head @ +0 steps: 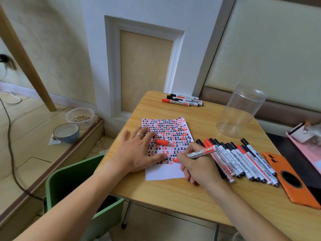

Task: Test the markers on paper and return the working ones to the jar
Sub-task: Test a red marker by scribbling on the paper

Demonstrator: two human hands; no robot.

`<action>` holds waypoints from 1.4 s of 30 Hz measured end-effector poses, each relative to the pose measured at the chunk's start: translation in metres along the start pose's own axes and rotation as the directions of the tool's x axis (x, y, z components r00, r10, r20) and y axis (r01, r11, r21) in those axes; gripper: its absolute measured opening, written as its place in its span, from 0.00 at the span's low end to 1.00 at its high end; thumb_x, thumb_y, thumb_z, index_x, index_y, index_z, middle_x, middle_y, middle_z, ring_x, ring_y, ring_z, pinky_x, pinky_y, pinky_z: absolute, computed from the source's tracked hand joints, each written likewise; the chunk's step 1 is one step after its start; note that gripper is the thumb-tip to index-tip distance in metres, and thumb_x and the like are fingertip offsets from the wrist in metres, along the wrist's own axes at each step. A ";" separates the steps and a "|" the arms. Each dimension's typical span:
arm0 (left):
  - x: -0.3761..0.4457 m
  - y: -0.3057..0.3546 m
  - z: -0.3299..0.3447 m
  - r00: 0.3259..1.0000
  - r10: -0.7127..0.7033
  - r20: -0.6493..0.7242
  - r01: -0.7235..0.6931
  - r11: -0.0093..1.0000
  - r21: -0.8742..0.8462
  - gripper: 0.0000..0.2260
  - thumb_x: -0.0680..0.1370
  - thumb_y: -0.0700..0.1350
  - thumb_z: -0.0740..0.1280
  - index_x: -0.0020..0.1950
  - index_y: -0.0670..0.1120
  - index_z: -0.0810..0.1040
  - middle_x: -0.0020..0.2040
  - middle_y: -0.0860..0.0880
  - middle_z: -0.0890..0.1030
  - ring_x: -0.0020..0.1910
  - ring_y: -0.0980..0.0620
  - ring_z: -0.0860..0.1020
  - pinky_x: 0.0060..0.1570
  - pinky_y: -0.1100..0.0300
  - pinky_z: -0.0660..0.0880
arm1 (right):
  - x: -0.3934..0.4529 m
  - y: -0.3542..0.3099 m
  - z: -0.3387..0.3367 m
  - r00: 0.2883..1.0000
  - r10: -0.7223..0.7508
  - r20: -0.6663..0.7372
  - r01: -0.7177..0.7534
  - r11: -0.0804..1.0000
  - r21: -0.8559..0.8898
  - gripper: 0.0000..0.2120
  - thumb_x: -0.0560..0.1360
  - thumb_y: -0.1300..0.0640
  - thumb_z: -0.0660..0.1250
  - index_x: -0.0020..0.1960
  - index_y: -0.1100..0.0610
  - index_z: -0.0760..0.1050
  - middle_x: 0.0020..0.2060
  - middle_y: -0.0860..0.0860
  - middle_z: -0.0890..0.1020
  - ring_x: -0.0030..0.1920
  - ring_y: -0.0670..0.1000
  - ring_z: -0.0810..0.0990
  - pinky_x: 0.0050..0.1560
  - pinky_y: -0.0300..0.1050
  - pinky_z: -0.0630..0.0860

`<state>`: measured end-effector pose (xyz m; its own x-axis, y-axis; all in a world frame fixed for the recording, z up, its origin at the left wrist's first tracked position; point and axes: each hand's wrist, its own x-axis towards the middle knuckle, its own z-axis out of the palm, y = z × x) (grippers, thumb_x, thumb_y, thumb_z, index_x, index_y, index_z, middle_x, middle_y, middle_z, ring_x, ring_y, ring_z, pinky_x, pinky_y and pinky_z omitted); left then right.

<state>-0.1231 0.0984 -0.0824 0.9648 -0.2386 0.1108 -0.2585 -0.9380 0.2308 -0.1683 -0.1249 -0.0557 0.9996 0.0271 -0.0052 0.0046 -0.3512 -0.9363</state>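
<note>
A white paper sheet [165, 173] covered with red and black marks lies on the wooden table [173, 193]. My left hand [137, 153] presses flat on the sheet, fingers spread. My right hand [196, 164] grips an uncapped red whiteboard marker [201, 152], its red tip touching the paper near the lowest marks. Its red cap [161, 142] lies loose on the sheet. A row of several capped markers [243, 159] lies to the right of my right hand. The clear plastic jar [239, 110] stands beyond them with nothing in it.
Several more markers [182, 101] lie at the table's far edge. An orange phone [291, 178] sits at the right, with a pink tray [307, 153] beyond it. A green chair [73, 185] stands at the left. Bowls [66, 132] sit on the floor.
</note>
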 end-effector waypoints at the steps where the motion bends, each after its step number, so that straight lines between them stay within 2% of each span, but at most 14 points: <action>1: 0.000 0.000 0.000 1.000 -0.001 0.003 0.001 1.000 -0.003 0.49 0.65 0.83 0.41 0.80 0.58 0.57 0.83 0.50 0.55 0.83 0.50 0.46 0.78 0.38 0.43 | 0.000 0.000 0.000 1.000 0.003 -0.005 -0.003 1.000 0.002 0.11 0.79 0.59 0.71 0.43 0.61 0.72 0.27 0.58 0.80 0.20 0.53 0.72 0.22 0.40 0.65; 15: 0.000 -0.001 0.000 1.000 0.001 0.002 -0.001 1.000 -0.007 0.48 0.66 0.83 0.43 0.80 0.59 0.57 0.83 0.51 0.55 0.82 0.50 0.47 0.78 0.39 0.43 | -0.001 -0.001 0.000 1.000 0.013 0.007 -0.013 1.000 -0.020 0.10 0.77 0.59 0.71 0.42 0.58 0.71 0.27 0.56 0.79 0.22 0.53 0.72 0.22 0.40 0.64; 28: 0.000 0.000 -0.001 1.000 0.005 0.008 -0.005 1.000 -0.004 0.48 0.67 0.83 0.43 0.80 0.59 0.57 0.83 0.51 0.55 0.82 0.50 0.47 0.78 0.38 0.44 | -0.001 0.000 0.000 1.000 0.019 -0.010 -0.018 1.000 0.007 0.10 0.78 0.59 0.71 0.44 0.63 0.71 0.27 0.57 0.79 0.20 0.52 0.71 0.22 0.41 0.65; 33: 0.000 -0.001 0.000 1.000 0.004 0.001 -0.004 1.000 -0.002 0.48 0.67 0.83 0.43 0.80 0.58 0.57 0.83 0.51 0.55 0.82 0.49 0.47 0.78 0.39 0.43 | -0.001 0.002 0.001 1.000 -0.013 0.014 0.013 1.000 0.003 0.10 0.78 0.58 0.71 0.42 0.59 0.71 0.28 0.58 0.80 0.22 0.54 0.72 0.22 0.40 0.64; 42: -0.002 0.000 -0.002 1.000 0.004 0.004 -0.004 1.000 -0.005 0.47 0.67 0.82 0.43 0.80 0.58 0.56 0.83 0.50 0.55 0.82 0.49 0.47 0.78 0.39 0.42 | -0.001 0.003 0.000 0.999 -0.016 0.031 0.016 1.000 -0.012 0.11 0.78 0.58 0.71 0.43 0.59 0.71 0.27 0.57 0.79 0.23 0.54 0.71 0.22 0.38 0.62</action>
<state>-0.1250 0.0990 -0.0806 0.9640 -0.2430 0.1082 -0.2623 -0.9358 0.2355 -0.1688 -0.1256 -0.0584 0.9981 0.0619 -0.0016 0.0209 -0.3616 -0.9321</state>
